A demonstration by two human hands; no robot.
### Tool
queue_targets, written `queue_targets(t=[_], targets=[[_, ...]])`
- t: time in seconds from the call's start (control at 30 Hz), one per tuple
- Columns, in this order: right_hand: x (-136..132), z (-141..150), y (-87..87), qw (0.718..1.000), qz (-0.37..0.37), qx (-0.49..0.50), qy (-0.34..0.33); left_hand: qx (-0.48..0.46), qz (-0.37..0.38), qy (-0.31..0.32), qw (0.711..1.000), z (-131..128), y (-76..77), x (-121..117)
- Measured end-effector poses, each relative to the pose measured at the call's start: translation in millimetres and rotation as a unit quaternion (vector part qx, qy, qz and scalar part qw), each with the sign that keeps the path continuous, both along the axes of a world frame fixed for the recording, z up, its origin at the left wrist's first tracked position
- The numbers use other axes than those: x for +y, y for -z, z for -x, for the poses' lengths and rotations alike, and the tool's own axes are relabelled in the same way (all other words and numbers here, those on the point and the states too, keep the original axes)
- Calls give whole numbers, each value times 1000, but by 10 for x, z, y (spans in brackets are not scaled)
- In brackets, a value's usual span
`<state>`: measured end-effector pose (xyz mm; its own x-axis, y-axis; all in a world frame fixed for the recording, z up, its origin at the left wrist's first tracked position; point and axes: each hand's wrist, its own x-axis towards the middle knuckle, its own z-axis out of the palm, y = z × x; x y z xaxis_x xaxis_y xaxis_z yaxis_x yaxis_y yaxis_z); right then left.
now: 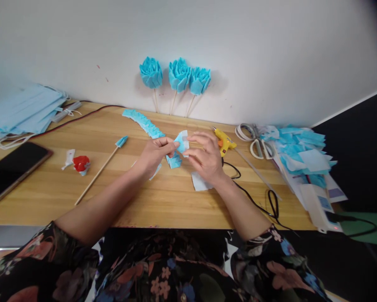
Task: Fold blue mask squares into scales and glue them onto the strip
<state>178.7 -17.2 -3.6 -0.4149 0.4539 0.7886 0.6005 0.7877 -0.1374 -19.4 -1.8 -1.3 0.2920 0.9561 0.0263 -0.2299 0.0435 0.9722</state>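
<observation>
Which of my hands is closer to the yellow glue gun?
Right. Your right hand is just left of the yellow glue gun, while your left hand is farther left, beyond the right hand.

From my end I can read no lettering or numbers; any print on the yellow glue gun (226,142) is too small

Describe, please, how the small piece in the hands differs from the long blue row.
The small piece is pinched in the left hand, while the blue row lies on the table. The small piece is short; the blue row is long, with many folds. The small piece has a whitish part, while the blue row looks mostly blue. Both show light blue.
</observation>
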Motion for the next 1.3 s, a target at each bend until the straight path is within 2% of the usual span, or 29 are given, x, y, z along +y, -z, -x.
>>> queue_targets(t=[0.23,0.4,0.57,0.83,1.1,1.3], targets=[[-4,-6,20,1000,19,13,-8,34,-17,-13,999,-6,-53,-28],[14,-5,54,999,32,16,-5,37,-22,-20,999,0,-36,-8],[27,-39,36,999,49,2,-1,8,7,-25,1000,21,-25,28],[13,-55,8,997,75,11,7,-12,30,5,999,28,-48,16],[11,-61,30,996,88,17,1,5,6,14,1000,22,-35,4],[-14,-23,35,992,103,70,-8,23,-14,10,1000,18,-17,11]])
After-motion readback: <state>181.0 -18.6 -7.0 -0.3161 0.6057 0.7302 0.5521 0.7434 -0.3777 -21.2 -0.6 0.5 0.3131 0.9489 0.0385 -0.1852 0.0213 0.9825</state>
